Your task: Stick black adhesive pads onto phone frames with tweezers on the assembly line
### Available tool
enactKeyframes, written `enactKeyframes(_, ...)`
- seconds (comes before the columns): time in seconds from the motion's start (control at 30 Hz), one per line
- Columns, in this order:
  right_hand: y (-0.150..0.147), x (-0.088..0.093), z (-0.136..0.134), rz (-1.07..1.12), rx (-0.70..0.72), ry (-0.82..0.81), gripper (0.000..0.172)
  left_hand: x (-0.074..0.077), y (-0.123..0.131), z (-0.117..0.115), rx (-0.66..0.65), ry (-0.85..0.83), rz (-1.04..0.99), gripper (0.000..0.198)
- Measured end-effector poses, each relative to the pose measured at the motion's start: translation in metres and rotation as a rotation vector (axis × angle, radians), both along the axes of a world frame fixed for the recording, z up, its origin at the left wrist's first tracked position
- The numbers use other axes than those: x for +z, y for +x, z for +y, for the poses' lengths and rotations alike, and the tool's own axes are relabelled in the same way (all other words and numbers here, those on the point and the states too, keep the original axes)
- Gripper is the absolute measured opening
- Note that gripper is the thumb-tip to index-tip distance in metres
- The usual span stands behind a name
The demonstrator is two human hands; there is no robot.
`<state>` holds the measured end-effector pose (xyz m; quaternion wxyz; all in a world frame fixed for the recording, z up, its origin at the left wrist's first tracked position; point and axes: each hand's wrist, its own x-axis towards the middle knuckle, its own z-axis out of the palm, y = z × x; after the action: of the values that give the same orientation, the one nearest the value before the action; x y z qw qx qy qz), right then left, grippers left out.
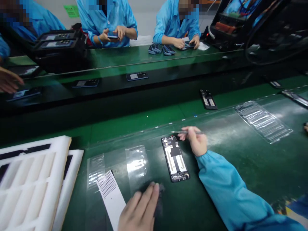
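An opened phone [176, 159] lies face down on the green mat, its circuit boards and white battery bay bare. Just past its upper right corner, my right hand [194, 141] pinches metal tweezers [186, 132], whose tip points left above the phone's top edge. A small red spot shows beneath that tip. My left hand [141, 208] is stretched out near the bottom, fingers straight and side by side. It overlaps the lower end of a white sheet with rows of black dots [111, 195]; whether it touches the sheet I cannot tell.
White foam trays [60, 170] stand at the left. Clear plastic trays lie near the sheet, and another clear tray [264, 122] is at the right. A conveyor [115, 93] carries phones, with another opened phone [208, 99] on its near side. Co-workers in blue handle phones opposite.
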<state>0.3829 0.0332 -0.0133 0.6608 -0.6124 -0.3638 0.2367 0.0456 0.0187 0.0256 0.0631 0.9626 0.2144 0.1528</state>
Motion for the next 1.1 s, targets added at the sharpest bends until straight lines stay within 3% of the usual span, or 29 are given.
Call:
enactKeyframes(0.1,0.023,0.001,-0.003,0.292,-0.136,0.001,0.052,0.003,0.043,-0.005,-0.126,0.063,0.023,0.054)
enactKeyframes(0.2,0.039,0.003,-0.014,0.408,-0.120,-0.064,0.059,0.000,0.076,-0.012,-0.163,0.046,0.049,0.061)
enactKeyframes(0.3,0.044,0.006,-0.024,0.463,-0.053,-0.100,0.060,-0.009,0.092,-0.016,-0.186,0.007,0.109,0.067)
enactKeyframes(0.47,0.045,0.009,-0.027,0.518,0.033,-0.106,0.062,-0.019,0.099,-0.009,-0.180,-0.032,0.118,0.057)
enactKeyframes(0.77,0.049,0.004,-0.024,0.542,0.085,-0.113,0.063,-0.012,0.099,0.004,-0.201,-0.167,0.058,0.058)
enactKeyframes(0.93,0.050,0.005,-0.023,0.560,0.100,-0.107,0.065,-0.018,0.100,0.002,-0.181,-0.110,0.129,0.060)
enactKeyframes(1.1,0.047,0.006,-0.022,0.558,0.096,-0.124,0.052,-0.016,0.107,0.001,-0.143,-0.051,0.248,0.064)
